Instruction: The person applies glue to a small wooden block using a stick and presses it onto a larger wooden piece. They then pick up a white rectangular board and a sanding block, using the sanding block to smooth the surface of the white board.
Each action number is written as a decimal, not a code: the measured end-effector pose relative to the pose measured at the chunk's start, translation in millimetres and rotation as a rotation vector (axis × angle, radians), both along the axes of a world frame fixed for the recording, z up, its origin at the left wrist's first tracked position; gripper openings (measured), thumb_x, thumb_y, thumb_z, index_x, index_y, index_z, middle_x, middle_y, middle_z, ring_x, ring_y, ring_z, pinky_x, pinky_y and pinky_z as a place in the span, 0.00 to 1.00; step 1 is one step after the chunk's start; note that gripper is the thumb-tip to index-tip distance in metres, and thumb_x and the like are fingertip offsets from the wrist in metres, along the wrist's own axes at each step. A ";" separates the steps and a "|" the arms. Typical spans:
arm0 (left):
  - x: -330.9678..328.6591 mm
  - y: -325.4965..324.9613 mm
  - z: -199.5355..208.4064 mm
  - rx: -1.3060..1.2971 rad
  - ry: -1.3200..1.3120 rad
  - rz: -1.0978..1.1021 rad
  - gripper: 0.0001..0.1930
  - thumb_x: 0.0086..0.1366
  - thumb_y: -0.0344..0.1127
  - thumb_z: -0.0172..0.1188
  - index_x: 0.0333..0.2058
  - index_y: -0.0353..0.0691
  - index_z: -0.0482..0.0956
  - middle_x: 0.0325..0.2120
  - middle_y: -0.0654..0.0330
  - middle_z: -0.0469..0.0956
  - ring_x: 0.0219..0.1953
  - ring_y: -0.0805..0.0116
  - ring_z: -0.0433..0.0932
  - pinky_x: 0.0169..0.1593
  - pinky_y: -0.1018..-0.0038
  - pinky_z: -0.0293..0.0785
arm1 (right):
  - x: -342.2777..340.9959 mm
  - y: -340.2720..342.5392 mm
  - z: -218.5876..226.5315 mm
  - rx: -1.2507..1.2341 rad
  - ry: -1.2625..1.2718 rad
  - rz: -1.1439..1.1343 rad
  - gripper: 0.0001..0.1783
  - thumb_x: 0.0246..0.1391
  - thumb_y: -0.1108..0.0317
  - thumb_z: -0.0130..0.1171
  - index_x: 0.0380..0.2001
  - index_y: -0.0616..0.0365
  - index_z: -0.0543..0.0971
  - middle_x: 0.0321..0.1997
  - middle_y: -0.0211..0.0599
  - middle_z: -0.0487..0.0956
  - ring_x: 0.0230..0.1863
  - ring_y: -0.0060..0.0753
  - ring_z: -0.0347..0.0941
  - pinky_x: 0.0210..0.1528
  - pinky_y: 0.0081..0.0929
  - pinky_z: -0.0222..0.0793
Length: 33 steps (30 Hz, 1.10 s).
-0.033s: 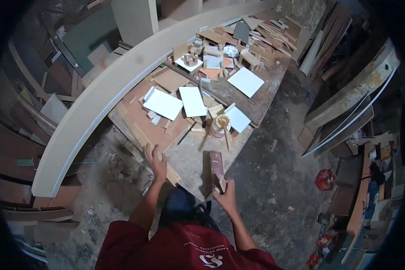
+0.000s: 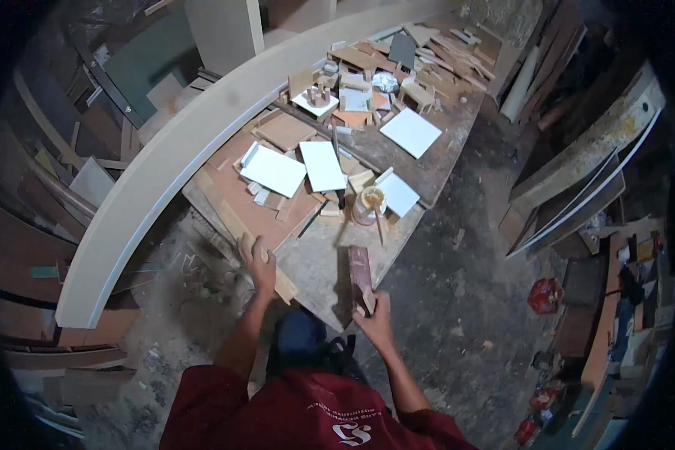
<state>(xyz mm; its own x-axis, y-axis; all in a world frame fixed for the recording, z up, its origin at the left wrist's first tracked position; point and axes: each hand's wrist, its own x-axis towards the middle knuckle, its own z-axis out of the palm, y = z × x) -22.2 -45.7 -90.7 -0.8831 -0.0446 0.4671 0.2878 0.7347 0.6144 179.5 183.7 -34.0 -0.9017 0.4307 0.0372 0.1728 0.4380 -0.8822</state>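
My left hand rests with fingers apart over a pale wooden strip along the workbench's near left edge. In my right hand is a reddish-brown wooden bar with a narrowed handle; my fingers wrap around the handle end. The wide end of the bar points away from me, over the near right corner of the workbench. Just beyond it stands an open tub with yellowish matter at its rim and a stick leaning from it.
White boards lie across the bench, one farther back. Wood offcuts pile up at the far end. A long curved panel runs along the left. More timber leans at right, near a red object on the floor.
The view has shifted very slightly. My hands keep almost the same places, the right one still around the wooden bar.
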 end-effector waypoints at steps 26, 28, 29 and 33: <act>-139.5 -11.7 40.4 0.013 -0.023 -0.281 0.18 0.62 0.31 0.54 0.50 0.32 0.69 0.52 0.45 0.66 0.58 0.44 0.58 0.61 0.51 0.54 | -85.2 -98.3 -27.3 -0.175 0.084 -0.410 0.24 0.48 0.63 0.65 0.43 0.67 0.69 0.40 0.51 0.68 0.44 0.47 0.67 0.45 0.34 0.63; -82.9 -1.4 37.6 -0.185 0.073 -0.389 0.17 0.61 0.28 0.53 0.49 0.31 0.70 0.51 0.45 0.67 0.57 0.42 0.60 0.60 0.51 0.56 | -83.1 -90.9 -36.9 -0.034 0.001 -0.464 0.19 0.53 0.61 0.62 0.40 0.64 0.72 0.36 0.39 0.70 0.39 0.30 0.67 0.40 0.26 0.65; -57.1 4.2 38.4 -0.181 0.176 -0.447 0.17 0.60 0.26 0.52 0.48 0.31 0.70 0.50 0.46 0.67 0.57 0.41 0.61 0.60 0.51 0.56 | -81.8 -87.0 -40.6 0.033 -0.045 -0.486 0.17 0.55 0.60 0.61 0.38 0.62 0.73 0.34 0.33 0.71 0.37 0.22 0.68 0.37 0.22 0.66; -28.3 15.8 27.0 -0.070 -0.016 -1.101 0.18 0.58 0.26 0.53 0.49 0.32 0.70 0.51 0.46 0.66 0.58 0.45 0.60 0.63 0.56 0.55 | -79.9 -81.2 -3.1 -0.735 -0.019 -0.625 0.18 0.59 0.52 0.54 0.38 0.57 0.78 0.22 0.22 0.72 0.23 0.17 0.65 0.28 0.20 0.63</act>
